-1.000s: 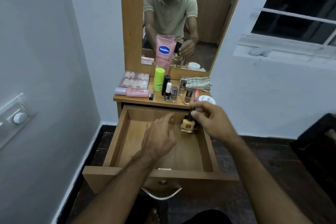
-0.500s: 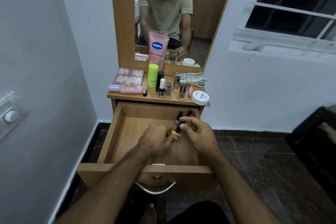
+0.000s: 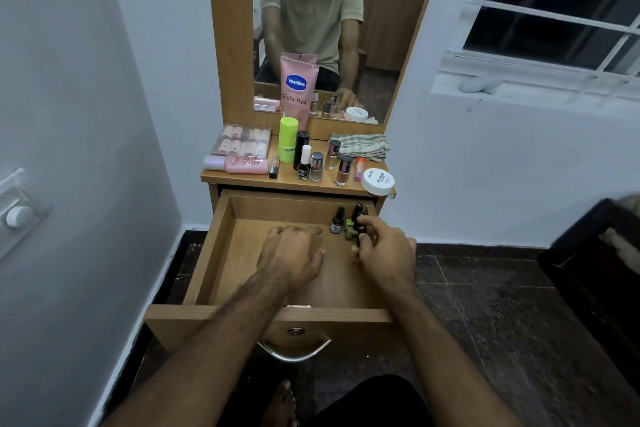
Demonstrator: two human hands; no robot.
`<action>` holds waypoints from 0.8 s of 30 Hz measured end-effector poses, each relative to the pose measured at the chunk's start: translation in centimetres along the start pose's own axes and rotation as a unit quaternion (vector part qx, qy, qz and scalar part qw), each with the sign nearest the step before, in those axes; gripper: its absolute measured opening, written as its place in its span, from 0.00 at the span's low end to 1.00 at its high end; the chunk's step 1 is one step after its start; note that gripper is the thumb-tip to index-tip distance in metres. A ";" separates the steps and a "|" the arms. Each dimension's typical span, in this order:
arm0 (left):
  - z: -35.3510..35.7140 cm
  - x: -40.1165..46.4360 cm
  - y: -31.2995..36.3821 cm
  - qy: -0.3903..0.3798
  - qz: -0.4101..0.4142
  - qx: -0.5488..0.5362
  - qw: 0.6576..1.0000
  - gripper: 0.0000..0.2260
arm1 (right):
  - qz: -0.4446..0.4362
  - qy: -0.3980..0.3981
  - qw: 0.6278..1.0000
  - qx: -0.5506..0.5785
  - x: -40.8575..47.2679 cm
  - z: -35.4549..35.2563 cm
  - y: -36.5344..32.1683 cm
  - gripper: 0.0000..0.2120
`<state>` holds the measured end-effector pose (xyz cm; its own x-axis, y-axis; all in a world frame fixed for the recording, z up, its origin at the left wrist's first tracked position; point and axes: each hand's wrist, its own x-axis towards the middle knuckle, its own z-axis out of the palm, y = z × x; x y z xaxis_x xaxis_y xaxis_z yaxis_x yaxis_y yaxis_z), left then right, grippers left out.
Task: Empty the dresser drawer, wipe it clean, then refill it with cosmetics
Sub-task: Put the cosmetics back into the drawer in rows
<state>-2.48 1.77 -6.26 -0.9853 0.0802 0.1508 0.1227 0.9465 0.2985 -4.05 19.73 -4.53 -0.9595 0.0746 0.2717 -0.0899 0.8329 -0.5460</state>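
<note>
The drawer (image 3: pixel 221 246) is pulled fully out, a shallow box of light wood with a bare floor and a curved metal handle (image 3: pixel 294 352) on its front. The left hand (image 3: pixel 294 253) lies palm down on the drawer floor, fingers straight and close together, holding nothing. The right hand (image 3: pixel 381 250) is at the drawer's far right corner, its fingers curled round a small dark-capped bottle (image 3: pixel 362 236); the bottle's lower part is hidden by the fingers. Just beyond those fingertips stand two more little bottles: one with a dark cap and a label (image 3: pixel 336 221), and a greenish one (image 3: pixel 350 230) touching the held bottle. A third dark cap (image 3: pixel 356 211) shows behind them against the drawer's back wall.

On the surface (image 3: pixel 242 180) past the fingers wait the other cosmetics: a pink tube (image 3: pixel 297 90) leaning on the mirror (image 3: pixel 374 28), a lime-green stick (image 3: pixel 288 144), a black tube (image 3: pixel 301 149), several nail-polish bottles (image 3: pixel 317 166), a pink bottle lying flat (image 3: pixel 239 164), a clear box of small pots (image 3: pixel 242 144), a white jar (image 3: pixel 378 181) and a folded striped cloth (image 3: pixel 362 146).
</note>
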 end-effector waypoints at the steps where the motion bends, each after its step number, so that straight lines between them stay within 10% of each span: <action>1: -0.1 0.0 0.0 0.006 -0.004 -0.004 1.000 0.23 | 0.003 -0.004 1.000 -0.002 0.1 -0.1 0.0 0.14; 24: -0.2 -0.1 0.4 0.024 -0.006 -0.016 1.000 0.22 | 0.015 -0.006 0.997 -0.078 2.5 0.9 0.0 0.14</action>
<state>-2.31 2.06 -6.00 -0.9801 0.0524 0.1915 0.1148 0.9365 0.3314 -6.66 19.37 -4.58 -0.9643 0.0955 0.2469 -0.0186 0.9058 -0.4232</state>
